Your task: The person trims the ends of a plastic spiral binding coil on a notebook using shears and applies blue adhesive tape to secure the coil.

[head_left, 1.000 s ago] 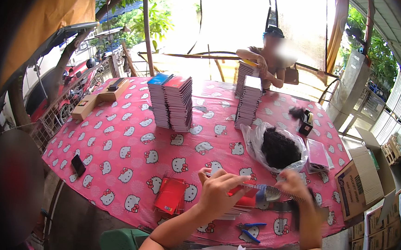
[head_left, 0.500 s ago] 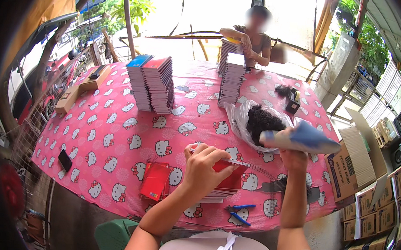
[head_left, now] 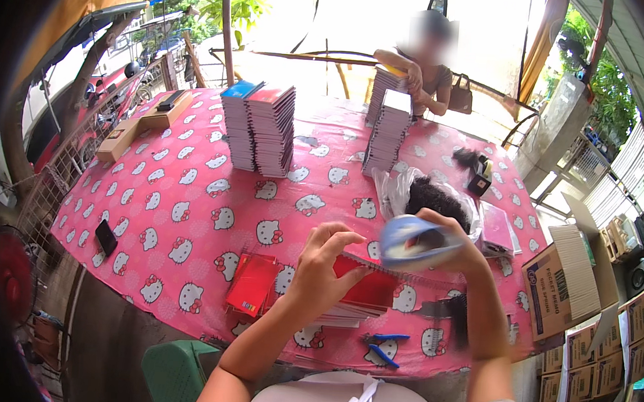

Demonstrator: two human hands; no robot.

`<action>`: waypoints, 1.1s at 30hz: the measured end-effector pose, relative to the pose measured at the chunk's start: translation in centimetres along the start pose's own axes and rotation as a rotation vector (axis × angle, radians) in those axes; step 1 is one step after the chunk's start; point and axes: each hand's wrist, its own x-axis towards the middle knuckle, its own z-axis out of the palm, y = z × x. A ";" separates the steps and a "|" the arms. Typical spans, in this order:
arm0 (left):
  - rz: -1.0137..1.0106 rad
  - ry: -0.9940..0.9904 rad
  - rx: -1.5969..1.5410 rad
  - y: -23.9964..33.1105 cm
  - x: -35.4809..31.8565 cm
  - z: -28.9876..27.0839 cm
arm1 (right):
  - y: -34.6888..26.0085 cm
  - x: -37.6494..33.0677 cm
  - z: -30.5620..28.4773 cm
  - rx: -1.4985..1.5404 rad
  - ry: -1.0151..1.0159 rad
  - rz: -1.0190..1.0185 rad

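Note:
My left hand [head_left: 326,265] hovers over the near middle of the table, thumb and fingers apart, over a red-covered notebook [head_left: 375,288] lying on several others. A thin spiral coil [head_left: 373,264] runs along that notebook's far edge. My right hand [head_left: 453,244] grips a blue and white hollow thing [head_left: 407,261] with an oval opening; blur hides its exact kind. Small red notebooks [head_left: 250,284] lie left of my left hand. Blue-handled pliers [head_left: 388,349] rest by the near table edge. Beyond my right hand is a plastic bag [head_left: 393,191] with a black curly mass [head_left: 438,199].
Tall notebook stacks [head_left: 259,133] [head_left: 388,135] stand farther back. A co-worker [head_left: 428,74] sits across the table. A phone [head_left: 106,237] lies at left, a pink pack [head_left: 496,230] and tape dispenser [head_left: 480,176] at right. Cardboard boxes [head_left: 566,285] stand beside the table.
My right hand has swung left and turned the blue and white thing, so its opening shows. My left hand's fingers have come off the notebook's edge and spread. The view has shifted slightly.

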 end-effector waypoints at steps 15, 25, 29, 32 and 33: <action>-0.372 0.194 -0.757 -2.9 -2.5 0.8 | 1.7 3.2 2.4 -0.155 0.162 0.067; -0.431 0.168 -0.884 -2.8 -2.7 -0.6 | 11.0 -2.9 7.1 -0.745 0.491 0.453; -0.261 0.036 -0.663 -2.9 -0.9 0.6 | 16.8 -10.6 12.7 -0.954 0.270 0.743; 0.261 0.186 -0.286 0.8 -0.5 -1.3 | 13.3 -14.5 15.5 -1.030 0.309 0.626; 0.268 0.145 -0.308 2.2 -1.5 -2.5 | 10.9 -15.2 16.3 -0.917 0.325 0.521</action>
